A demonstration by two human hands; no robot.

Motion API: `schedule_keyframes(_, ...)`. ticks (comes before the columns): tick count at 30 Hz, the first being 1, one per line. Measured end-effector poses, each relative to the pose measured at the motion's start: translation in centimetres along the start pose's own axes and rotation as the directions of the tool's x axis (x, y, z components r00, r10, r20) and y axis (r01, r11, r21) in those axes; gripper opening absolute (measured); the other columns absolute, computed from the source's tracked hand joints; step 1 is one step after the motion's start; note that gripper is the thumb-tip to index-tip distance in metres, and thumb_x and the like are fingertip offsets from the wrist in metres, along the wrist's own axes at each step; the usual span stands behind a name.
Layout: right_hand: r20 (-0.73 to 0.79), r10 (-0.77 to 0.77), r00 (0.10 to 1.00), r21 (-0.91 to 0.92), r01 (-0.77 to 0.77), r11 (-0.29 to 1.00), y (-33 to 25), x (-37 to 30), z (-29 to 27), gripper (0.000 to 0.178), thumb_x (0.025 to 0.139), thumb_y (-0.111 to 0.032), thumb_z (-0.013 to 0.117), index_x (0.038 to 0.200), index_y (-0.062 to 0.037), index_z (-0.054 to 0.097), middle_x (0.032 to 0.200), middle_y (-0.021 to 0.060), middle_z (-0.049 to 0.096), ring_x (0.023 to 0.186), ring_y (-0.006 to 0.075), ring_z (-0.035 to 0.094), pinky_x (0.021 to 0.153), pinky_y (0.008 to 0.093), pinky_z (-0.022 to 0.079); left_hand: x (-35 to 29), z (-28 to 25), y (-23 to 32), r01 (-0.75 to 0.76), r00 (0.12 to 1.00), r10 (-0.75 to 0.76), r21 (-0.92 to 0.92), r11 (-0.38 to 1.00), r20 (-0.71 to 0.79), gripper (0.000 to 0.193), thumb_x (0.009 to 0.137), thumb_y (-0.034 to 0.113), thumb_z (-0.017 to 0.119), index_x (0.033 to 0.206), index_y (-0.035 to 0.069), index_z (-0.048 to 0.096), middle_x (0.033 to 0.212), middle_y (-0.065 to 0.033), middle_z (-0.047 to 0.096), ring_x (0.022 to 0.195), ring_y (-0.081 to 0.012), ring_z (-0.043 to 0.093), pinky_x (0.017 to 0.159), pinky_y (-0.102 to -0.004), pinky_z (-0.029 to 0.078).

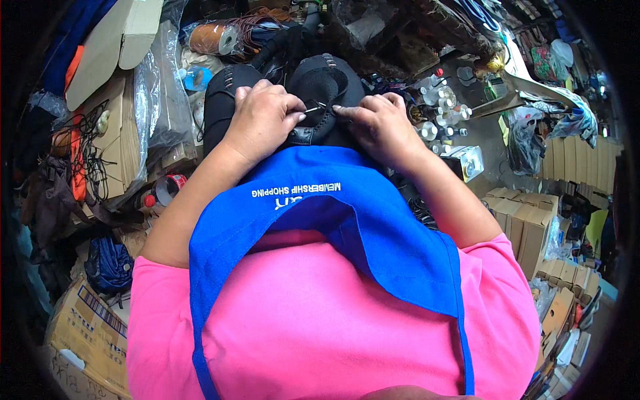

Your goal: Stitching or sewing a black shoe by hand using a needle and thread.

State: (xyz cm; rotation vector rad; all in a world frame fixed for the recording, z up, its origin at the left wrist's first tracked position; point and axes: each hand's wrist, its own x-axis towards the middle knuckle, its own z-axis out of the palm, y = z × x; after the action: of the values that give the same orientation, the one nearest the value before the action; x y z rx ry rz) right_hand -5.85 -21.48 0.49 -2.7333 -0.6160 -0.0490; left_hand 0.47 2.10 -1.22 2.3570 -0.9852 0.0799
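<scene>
A black shoe (328, 80) with an open throat and a stitched edge lies above my lap, just past my blue apron (300, 173). My left hand (263, 117) is closed, with thumb and forefinger pinching a thin metal needle (313, 109) that points right toward the shoe's edge. My right hand (383, 127) is closed on the right side of the shoe. Its forefinger reaches to the stitched edge, near the needle's tip, and its other fingers are partly hidden. A second rounded black piece with pale stitches (230, 87) sits beyond my left hand; its kind is unclear.
Several small bottles (443, 110) stand to the right of my right hand. An orange-brown thread spool (212, 39) lies at the far left. Cardboard sheets (113, 140) and plastic bags crowd the left, and stacked cardboard boxes (523, 217) stand on the right.
</scene>
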Motion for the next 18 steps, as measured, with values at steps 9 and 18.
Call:
schedule_keyframes(9,0.246,0.160,0.956,0.548,-0.273,0.791,2.4,1.2,-0.4,0.034,0.082,0.001,0.056,0.110,-0.0134,0.068,0.089,0.0045,0.055,0.090,0.0166,0.053,0.083,0.0293,0.042,1.0,1.1,-1.3,0.067,0.997,-0.077,-0.410,0.909,-0.008,0.020,0.077,0.007,0.067,0.095,0.015,0.072,0.080,-0.0042,0.056,0.080,-0.0207,0.052,0.072,-0.0313,0.044)
schedule_keyframes(18,0.315,0.073,0.946,0.529,-0.239,0.814,3.7,3.3,-0.8,0.031,0.082,0.003,0.054,0.105,-0.0121,0.069,0.090,0.0033,0.054,0.093,0.0154,0.052,0.085,0.0274,0.042,1.0,1.6,-2.0,0.038,0.999,-0.036,-0.205,0.978,0.013,0.023,0.076,0.009,0.068,0.095,0.020,0.073,0.076,-0.0044,0.051,0.079,-0.0225,0.052,0.071,-0.0350,0.044)
